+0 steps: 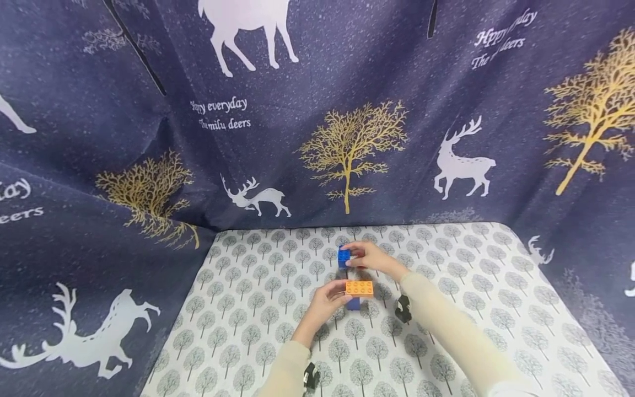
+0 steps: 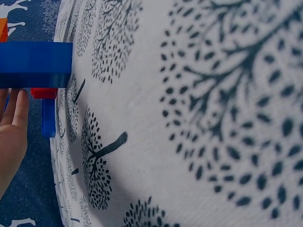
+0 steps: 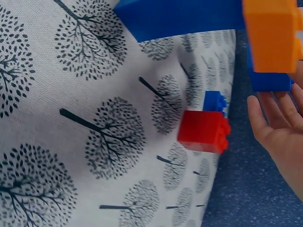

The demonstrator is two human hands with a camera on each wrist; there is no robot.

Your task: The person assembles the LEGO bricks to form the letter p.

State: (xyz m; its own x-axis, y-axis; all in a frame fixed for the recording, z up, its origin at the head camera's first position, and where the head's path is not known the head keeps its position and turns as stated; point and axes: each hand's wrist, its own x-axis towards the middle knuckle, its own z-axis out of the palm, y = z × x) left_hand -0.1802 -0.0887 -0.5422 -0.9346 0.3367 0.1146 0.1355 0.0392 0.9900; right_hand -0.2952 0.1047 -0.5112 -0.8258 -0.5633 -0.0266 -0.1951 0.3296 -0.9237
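Observation:
A left hand (image 1: 324, 302) grips the left end of a small stack, an orange brick (image 1: 359, 288) on top of a blue block (image 1: 353, 304). This stack fills the foreground of the right wrist view, its orange brick (image 3: 272, 38) above a long blue block (image 3: 189, 19). Farther back, the right hand (image 1: 369, 257) pinches a blue brick (image 1: 344, 257) between thumb and fingers. Behind the stack in the right wrist view are a red brick (image 3: 201, 131) and a blue piece (image 3: 214, 100). The left fingertips are partly hidden behind the blue block (image 2: 35, 65).
A white cloth (image 1: 238, 331) printed with grey trees covers the table. At its far edge hangs a dark blue curtain (image 1: 278, 138) with deer and golden trees. Black wrist devices (image 1: 403, 309) sit by both forearms.

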